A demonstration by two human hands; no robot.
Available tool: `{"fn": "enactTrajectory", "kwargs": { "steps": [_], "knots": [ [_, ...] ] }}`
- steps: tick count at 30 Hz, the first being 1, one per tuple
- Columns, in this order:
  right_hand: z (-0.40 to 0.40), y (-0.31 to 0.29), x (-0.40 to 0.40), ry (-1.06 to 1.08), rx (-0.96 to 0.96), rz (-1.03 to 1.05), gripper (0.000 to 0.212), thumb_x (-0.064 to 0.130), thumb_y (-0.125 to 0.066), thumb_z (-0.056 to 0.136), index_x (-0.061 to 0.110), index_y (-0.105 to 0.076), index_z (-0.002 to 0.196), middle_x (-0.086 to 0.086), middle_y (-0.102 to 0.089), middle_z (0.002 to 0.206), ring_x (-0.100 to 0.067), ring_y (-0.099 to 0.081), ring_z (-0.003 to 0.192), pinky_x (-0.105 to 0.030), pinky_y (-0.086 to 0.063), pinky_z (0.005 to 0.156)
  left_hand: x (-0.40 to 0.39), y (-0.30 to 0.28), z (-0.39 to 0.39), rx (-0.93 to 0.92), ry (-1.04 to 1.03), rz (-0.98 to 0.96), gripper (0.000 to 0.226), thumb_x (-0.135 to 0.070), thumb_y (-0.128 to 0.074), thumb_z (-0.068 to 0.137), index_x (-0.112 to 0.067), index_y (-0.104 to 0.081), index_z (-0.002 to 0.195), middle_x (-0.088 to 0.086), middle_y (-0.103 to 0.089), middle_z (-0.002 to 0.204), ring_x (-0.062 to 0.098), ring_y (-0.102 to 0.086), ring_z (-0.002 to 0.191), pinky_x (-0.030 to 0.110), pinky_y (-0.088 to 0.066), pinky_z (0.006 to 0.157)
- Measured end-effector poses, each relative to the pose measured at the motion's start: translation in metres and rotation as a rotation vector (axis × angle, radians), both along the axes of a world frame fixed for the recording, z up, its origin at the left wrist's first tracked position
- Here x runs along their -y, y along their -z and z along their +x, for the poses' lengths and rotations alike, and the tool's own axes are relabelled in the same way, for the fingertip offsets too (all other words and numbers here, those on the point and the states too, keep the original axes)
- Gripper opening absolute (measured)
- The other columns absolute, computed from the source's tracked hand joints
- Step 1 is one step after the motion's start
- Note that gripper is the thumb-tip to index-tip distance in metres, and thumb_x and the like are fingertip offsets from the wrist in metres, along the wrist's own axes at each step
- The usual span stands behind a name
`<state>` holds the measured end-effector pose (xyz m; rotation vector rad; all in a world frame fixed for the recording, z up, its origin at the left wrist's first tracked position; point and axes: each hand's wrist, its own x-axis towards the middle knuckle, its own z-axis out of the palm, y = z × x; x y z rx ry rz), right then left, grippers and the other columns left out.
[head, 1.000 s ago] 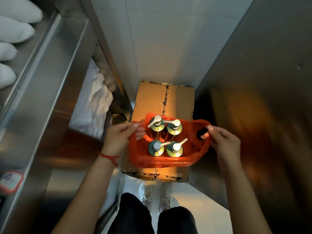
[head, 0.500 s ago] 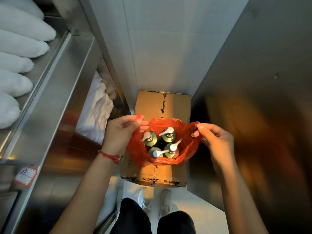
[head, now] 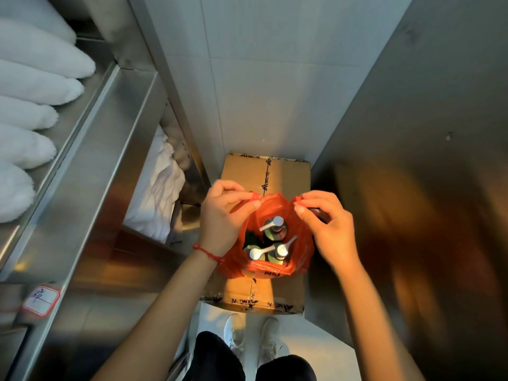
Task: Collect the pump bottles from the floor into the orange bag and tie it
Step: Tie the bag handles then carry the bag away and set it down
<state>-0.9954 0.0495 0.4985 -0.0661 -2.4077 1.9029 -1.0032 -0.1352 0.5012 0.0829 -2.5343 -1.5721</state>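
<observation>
Between the left hand point(head: 222, 215) and right hand point(head: 327, 224), each pinching a handle, hangs the orange bag point(head: 302, 243) of pump bottles point(head: 275, 229)

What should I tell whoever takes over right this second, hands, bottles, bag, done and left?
Left hand: pinching the bag's left handle.
Right hand: pinching the right handle.
Orange bag: sits on the cardboard box, mouth open.
Pump bottles: inside the bag, upright; three pump heads show.
Done: bottles are bagged.
Left: bring the handles together and tie them.
</observation>
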Motion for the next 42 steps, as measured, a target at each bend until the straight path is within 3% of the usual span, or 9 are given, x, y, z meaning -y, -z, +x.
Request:
{"fn": "enactTrajectory", "kwargs": {
  "steps": [3, 7, 16, 21, 24, 26, 31, 37, 42],
  "knots": [
    [-0.006, 0.002, 0.005, -0.057, 0.018, 0.014, 0.013, 0.004, -0.067, 0.078, 0.016, -0.07, 0.082, 0.001, -0.064, 0.106, -0.004, -0.058, 0.103, -0.015, -0.043, 0.09, -0.007, 0.004, -0.009, -0.008, 0.109, 0.099, 0.02, -0.016, -0.066, 0.074, -0.011, -0.07, 0.093, 0.0, -0.062, 0.1, -0.005, -0.057, 0.093, 0.008, -0.041, 0.085],
    [-0.012, 0.002, 0.013, -0.111, 0.076, -0.011, 0.022, 0.006, -0.065, 0.08, 0.027, -0.068, 0.078, 0.019, -0.07, 0.074, 0.004, -0.063, 0.079, -0.011, -0.045, 0.074, -0.021, 0.007, -0.018, 0.152, 0.189, 0.298, 0.027, 0.003, -0.06, 0.082, -0.001, -0.061, 0.108, 0.006, -0.064, 0.099, -0.011, -0.062, 0.076, 0.009, -0.048, 0.076],
    [-0.018, 0.011, 0.019, -0.077, 0.099, -0.044, 0.018, 0.005, -0.059, 0.085, 0.02, -0.068, 0.087, 0.006, -0.068, 0.083, 0.003, -0.063, 0.077, -0.011, -0.046, 0.072, -0.027, 0.024, -0.035, 0.311, 0.25, 0.305, 0.022, 0.007, -0.052, 0.086, 0.0, -0.063, 0.103, 0.004, -0.059, 0.063, -0.001, -0.054, 0.043, 0.012, -0.047, 0.052],
    [-0.024, 0.015, 0.021, -0.071, 0.054, -0.002, 0.025, 0.007, -0.064, 0.082, 0.032, -0.069, 0.082, 0.001, -0.064, 0.082, -0.013, -0.061, 0.084, -0.017, -0.045, 0.078, -0.022, 0.021, -0.032, 0.379, 0.43, 0.377, 0.029, 0.015, -0.055, 0.079, 0.002, -0.061, 0.105, -0.007, -0.066, 0.062, -0.001, -0.058, 0.056, 0.012, -0.048, 0.061],
    [-0.026, 0.014, 0.022, -0.07, 0.065, -0.037, 0.027, 0.006, -0.067, 0.079, 0.032, -0.068, 0.078, 0.004, -0.056, 0.079, -0.001, -0.056, 0.08, -0.012, -0.043, 0.074, -0.024, 0.02, -0.032, 0.377, 0.475, 0.392, 0.023, 0.012, -0.061, 0.076, 0.015, -0.06, 0.099, 0.012, -0.062, 0.074, 0.002, -0.058, 0.064, 0.014, -0.048, 0.065],
    [-0.029, 0.012, 0.023, -0.062, 0.098, -0.073, 0.026, 0.005, -0.068, 0.077, 0.03, -0.069, 0.076, 0.004, -0.05, 0.078, 0.006, -0.053, 0.075, -0.01, -0.042, 0.071, -0.028, 0.023, -0.033, 0.368, 0.454, 0.36, 0.015, 0.01, -0.06, 0.079, 0.018, -0.061, 0.091, 0.001, -0.062, 0.06, -0.002, -0.057, 0.055, 0.01, -0.046, 0.058],
    [-0.036, 0.011, 0.019, -0.097, 0.171, -0.139, 0.014, 0.004, -0.069, 0.075, 0.015, -0.071, 0.083, 0.001, -0.054, 0.08, 0.007, -0.055, 0.074, -0.01, -0.042, 0.074, -0.035, 0.029, -0.035, 0.429, 0.348, 0.393, 0.029, 0.006, -0.053, 0.085, -0.01, -0.058, 0.061, -0.009, -0.057, 0.04, -0.001, -0.051, 0.039, 0.01, -0.041, 0.047],
    [-0.034, 0.021, 0.001, -0.106, 0.257, -0.201, 0.015, 0.007, -0.061, 0.083, 0.016, -0.07, 0.091, -0.004, -0.07, 0.091, -0.012, -0.065, 0.087, -0.024, -0.051, 0.079, -0.034, 0.028, -0.036, 0.45, 0.347, 0.455, 0.013, -0.002, -0.054, 0.087, 0.005, -0.063, 0.081, -0.007, -0.058, 0.043, 0.002, -0.053, 0.041, 0.013, -0.044, 0.046],
    [-0.035, 0.024, 0.0, -0.217, 0.293, -0.235, 0.015, 0.004, -0.059, 0.083, 0.014, -0.069, 0.086, 0.006, -0.07, 0.077, -0.006, -0.065, 0.074, -0.019, -0.052, 0.071, -0.03, 0.022, -0.037, 0.474, 0.407, 0.43, 0.022, -0.005, -0.05, 0.09, -0.01, -0.06, 0.071, -0.006, -0.061, 0.044, 0.002, -0.054, 0.041, 0.013, -0.046, 0.048]
  ]
}}
